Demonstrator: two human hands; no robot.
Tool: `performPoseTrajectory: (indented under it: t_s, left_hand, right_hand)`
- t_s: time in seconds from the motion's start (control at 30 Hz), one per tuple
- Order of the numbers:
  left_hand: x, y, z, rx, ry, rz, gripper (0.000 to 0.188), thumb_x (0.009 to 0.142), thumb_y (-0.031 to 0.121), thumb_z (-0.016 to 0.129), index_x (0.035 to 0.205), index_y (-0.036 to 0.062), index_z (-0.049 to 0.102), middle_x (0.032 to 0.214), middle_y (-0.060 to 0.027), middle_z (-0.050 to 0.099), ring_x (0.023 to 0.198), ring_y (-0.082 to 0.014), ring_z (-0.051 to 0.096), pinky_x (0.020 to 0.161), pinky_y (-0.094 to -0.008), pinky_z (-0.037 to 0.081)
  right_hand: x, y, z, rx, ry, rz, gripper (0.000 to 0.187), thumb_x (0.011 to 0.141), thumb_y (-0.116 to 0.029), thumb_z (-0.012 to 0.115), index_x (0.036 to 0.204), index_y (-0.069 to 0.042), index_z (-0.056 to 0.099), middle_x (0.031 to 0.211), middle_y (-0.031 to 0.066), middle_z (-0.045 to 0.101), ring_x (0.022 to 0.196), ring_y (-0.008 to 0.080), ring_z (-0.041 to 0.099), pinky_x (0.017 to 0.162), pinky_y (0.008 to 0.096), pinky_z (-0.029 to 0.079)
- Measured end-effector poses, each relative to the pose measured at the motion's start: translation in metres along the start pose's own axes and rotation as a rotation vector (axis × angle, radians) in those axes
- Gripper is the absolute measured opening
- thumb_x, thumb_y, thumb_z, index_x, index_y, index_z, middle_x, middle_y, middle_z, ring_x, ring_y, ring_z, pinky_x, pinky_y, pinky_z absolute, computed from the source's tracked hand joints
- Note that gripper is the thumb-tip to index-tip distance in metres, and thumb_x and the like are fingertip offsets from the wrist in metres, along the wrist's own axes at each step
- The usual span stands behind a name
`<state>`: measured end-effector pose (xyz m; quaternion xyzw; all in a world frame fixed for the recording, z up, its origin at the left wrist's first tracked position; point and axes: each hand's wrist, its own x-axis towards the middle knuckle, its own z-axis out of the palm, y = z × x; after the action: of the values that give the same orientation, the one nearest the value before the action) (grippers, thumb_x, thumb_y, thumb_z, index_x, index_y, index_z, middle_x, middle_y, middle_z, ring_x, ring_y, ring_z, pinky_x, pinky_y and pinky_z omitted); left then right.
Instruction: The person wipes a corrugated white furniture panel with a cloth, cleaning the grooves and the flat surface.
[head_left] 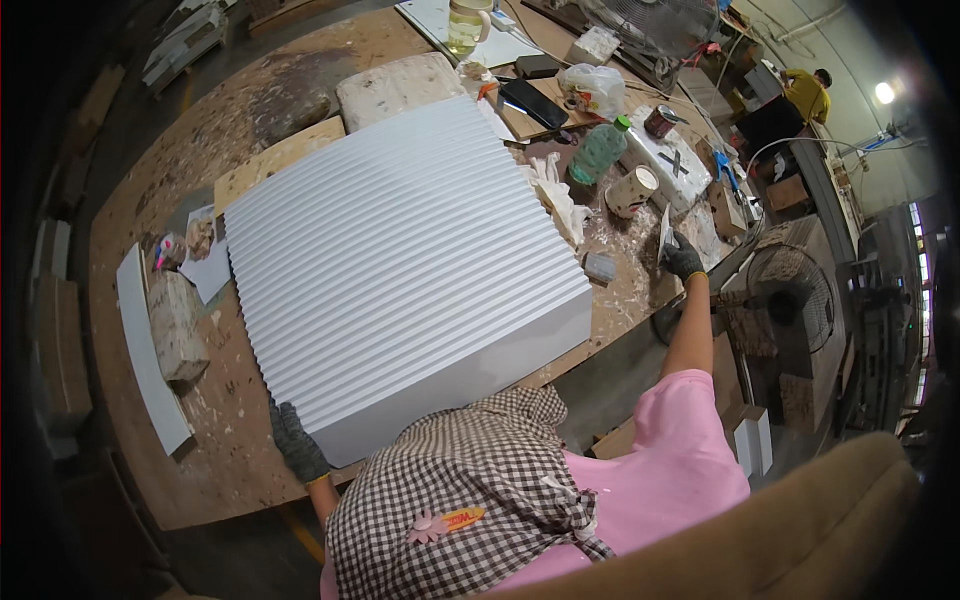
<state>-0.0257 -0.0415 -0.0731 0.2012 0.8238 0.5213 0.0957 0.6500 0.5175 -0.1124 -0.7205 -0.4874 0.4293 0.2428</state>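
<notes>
A large white box-like piece with a ribbed top (400, 250) lies across the table, its smooth near side facing me. At its near left corner, my left hand (297, 440), in a dark grey glove, is closed against the edge; its fingers are partly hidden. My right hand (683, 257), gloved alike, reaches out past the right side of the ribbed piece. Pinched in it is a thin whitish flat piece (666, 232), too small to name more exactly. A stained paper cup (630, 192) stands just beyond that hand, and a small grey block (600, 266) lies to its left.
On the stained wooden table (230, 470) are a green bottle (598, 152), a phone (533, 103), crumpled tissue (560, 200) and a white wrapped block (672, 170). A padded block (178, 325) and white strip (150, 350) lie left. A fan (790, 290) stands right; a person in yellow (808, 95) is farther off.
</notes>
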Motion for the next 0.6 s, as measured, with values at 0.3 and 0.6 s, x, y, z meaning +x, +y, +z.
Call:
performPoseTrajectory:
  t_s: [0.3,0.6]
  left_hand:
    - [0.002,-0.031,-0.009,0.177,-0.001,0.209,0.040,0.105,0.012,0.052,0.138,-0.0098,0.053,0.148,-0.0226,0.051,0.131,-0.0307,0.051,0.113,-0.0404,0.040]
    - [0.005,-0.064,-0.016,0.143,-0.010,0.165,0.037,0.105,0.011,0.052,0.135,-0.0100,0.056,0.148,-0.0222,0.052,0.131,-0.0313,0.051,0.114,-0.0397,0.039]
  right_hand:
    - [-0.044,-0.050,0.065,-1.022,0.168,-0.108,0.053,0.084,-0.041,0.063,0.132,-0.019,0.061,0.126,0.0268,0.064,0.116,0.0436,0.063,0.099,0.0516,0.051]
    - [-0.061,-0.066,0.069,-1.013,0.156,-0.123,0.092,0.069,-0.060,0.079,0.144,-0.012,0.055,0.133,0.0269,0.061,0.122,0.0415,0.060,0.103,0.0476,0.050]
